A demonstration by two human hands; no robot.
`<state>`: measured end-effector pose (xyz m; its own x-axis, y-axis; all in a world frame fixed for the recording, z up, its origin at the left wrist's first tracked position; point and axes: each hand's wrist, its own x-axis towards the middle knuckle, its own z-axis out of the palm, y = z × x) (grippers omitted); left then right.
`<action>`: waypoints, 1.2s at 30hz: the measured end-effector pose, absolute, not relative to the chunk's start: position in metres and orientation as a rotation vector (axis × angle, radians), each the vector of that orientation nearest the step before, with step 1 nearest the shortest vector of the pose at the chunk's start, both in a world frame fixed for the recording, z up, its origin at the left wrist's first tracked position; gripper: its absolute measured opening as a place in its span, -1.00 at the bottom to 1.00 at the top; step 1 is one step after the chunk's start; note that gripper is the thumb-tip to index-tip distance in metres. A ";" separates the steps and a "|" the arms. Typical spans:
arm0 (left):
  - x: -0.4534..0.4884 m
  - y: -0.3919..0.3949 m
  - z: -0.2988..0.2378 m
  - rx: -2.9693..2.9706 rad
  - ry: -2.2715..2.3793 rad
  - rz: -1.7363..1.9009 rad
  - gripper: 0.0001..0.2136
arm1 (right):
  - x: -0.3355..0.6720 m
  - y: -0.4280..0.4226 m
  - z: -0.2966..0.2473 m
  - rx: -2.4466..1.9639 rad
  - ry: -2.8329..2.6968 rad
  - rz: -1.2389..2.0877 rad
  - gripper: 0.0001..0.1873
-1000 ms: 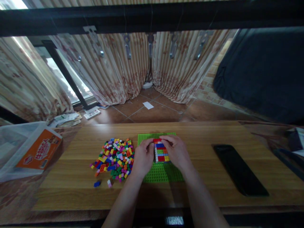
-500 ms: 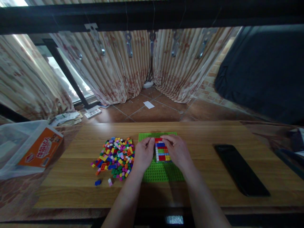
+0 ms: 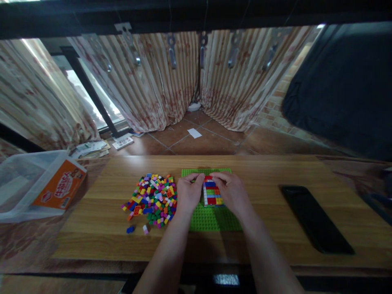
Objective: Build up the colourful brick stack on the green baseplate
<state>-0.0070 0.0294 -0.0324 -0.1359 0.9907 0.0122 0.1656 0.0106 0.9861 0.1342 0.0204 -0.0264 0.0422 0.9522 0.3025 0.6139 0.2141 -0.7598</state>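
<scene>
On the green baseplate (image 3: 211, 218) at the table's (image 3: 263, 241) middle, several coloured rows of the brick wall (image 3: 212, 194) stand built, left hand (image 3: 187, 194) and right hand (image 3: 232, 192) pinching its top row, while a big brick pile (image 3: 151, 198) lies unused just left.

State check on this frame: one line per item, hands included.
left hand: on the green baseplate, fingertips at the brick stack's top edge
right hand: on the baseplate, fingertips at the stack's top edge
brick stack: on the green baseplate, between both hands
loose bricks: heaped on the table, left of the baseplate
phone: flat, screen dark
plastic bin: tipped on its side
</scene>
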 end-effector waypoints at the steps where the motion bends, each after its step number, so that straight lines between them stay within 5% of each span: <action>1: -0.006 0.029 -0.032 1.271 1.454 1.228 -0.75 | 0.134 0.020 -0.026 -1.487 -1.655 0.527 -0.75; 15: -0.008 0.032 -0.045 1.267 1.359 1.247 -0.68 | 0.139 0.023 -0.036 -1.478 -1.126 0.870 -0.50; 25: -0.008 0.025 -0.034 1.314 1.364 1.203 -0.70 | 0.139 0.024 -0.038 -1.489 -1.239 0.807 -0.67; 36: -0.021 0.027 -0.025 1.154 1.338 1.253 -0.59 | 0.144 0.026 -0.043 -1.392 -0.829 0.840 -0.48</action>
